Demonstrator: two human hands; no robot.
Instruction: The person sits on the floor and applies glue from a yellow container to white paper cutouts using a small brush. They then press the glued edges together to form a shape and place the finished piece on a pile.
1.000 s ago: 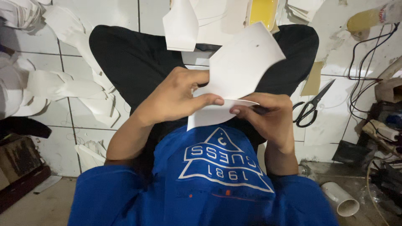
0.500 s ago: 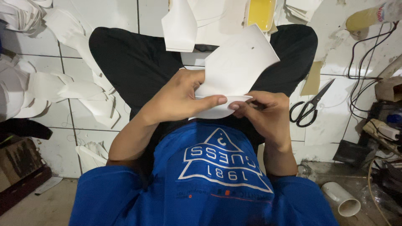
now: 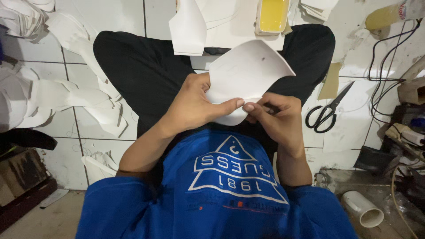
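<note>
I sit cross-legged on a white tiled floor in a blue shirt and black trousers. Both hands hold one curved white sheet piece [image 3: 245, 73] over my lap. My left hand [image 3: 197, 108] grips its left side, thumb pressed along the lower edge. My right hand [image 3: 272, 117] pinches the same lower edge from the right, its thumb tip meeting the left thumb. The sheet bends upward and away from me.
Black scissors [image 3: 327, 110] lie on the tiles to the right. A yellow tray [image 3: 271, 15] sits ahead, beside more white cut pieces [image 3: 188, 28]. Piles of white offcuts [image 3: 40, 95] lie at left. Cables, a white tube [image 3: 363, 208] and clutter fill the right side.
The white sheet has been curled more tightly, its lower edge drawn in between the two thumbs. Both hands stay in about the same place.
</note>
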